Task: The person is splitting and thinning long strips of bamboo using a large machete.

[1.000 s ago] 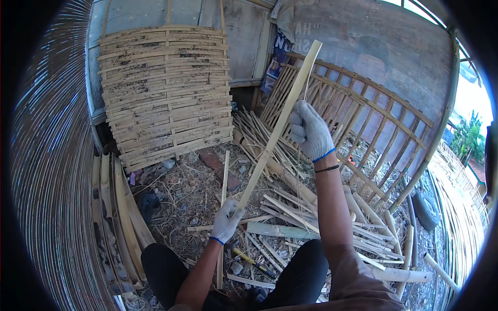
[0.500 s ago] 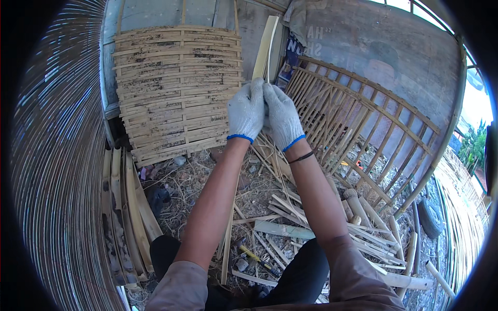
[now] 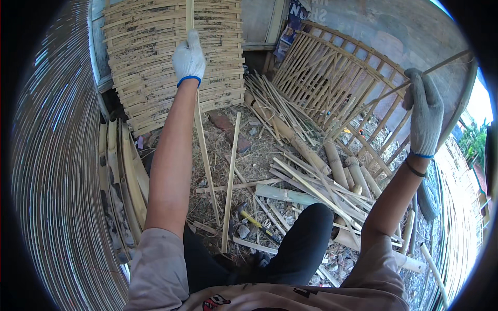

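My left hand (image 3: 189,58), in a white knit glove with a blue cuff, is raised in front of the woven panel. Its fingers are closed around a pale bamboo strip (image 3: 190,15), which rises past the thumb and also runs down below the wrist toward the ground. Far to the right, my right hand (image 3: 426,111), gloved alike, is lifted with its fingers folded over a thin bamboo strip (image 3: 446,62). That strip slants from the upper right down across the slatted frame. A wide gap separates the two hands.
A woven bamboo panel (image 3: 150,57) leans at the back left, a slatted bamboo frame (image 3: 303,65) at the back right. Split bamboo pieces (image 3: 316,186), a thick pole (image 3: 301,145) and a yellow-handled tool (image 3: 254,222) lie on the ground. Bamboo lengths (image 3: 132,155) stand at left.
My hands were together at the upper middle on one split bamboo piece. They have parted widely, left hand leftward, right hand rightward, each with a strip.
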Motion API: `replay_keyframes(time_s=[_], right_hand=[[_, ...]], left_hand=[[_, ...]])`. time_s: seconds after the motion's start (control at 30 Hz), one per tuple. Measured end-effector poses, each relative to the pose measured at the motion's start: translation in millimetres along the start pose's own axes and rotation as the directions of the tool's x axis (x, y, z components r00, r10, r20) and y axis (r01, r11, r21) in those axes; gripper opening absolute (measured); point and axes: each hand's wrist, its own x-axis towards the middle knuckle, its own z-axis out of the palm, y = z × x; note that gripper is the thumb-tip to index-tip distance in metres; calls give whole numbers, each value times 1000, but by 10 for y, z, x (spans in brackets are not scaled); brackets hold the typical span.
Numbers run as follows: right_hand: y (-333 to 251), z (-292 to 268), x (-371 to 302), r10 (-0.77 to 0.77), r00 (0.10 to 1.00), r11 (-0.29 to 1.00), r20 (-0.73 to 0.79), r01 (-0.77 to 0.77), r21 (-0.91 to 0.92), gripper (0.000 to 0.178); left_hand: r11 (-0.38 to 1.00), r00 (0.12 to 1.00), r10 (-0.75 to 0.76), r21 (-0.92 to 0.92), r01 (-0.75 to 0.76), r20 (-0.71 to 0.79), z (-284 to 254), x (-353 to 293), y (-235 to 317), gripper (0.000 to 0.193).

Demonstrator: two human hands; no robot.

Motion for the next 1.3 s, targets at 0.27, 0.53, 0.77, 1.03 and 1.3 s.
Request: replay_keyframes(time_s=[0.27,0.53,0.77,1.03,1.3], right_hand=[[1484,-1978,-366,120,935,518,-332,-345,-783,48],[1082,119,-1477,262,958,829,-118,-285,-481,54],[621,2877,-4134,434,313,643,845,-764,-48,100],[329,3091,-5125,257,154,674,954,-736,-63,47],[87,3140,-5552,510,-19,132,860,-986,-100,47]], left_hand=[[996,992,19,-80,-30,-128,-476,398,-487,78],[903,818,49,-375,209,574,-719,-595,-490,33],[834,665,-256,-188,519,701,-423,-2326,-1588,22],[823,805,-341,-259,505,486,-451,-2125,-1438,25],[872,594,-410,488,33,693,-308,-2536,-2329,62]])
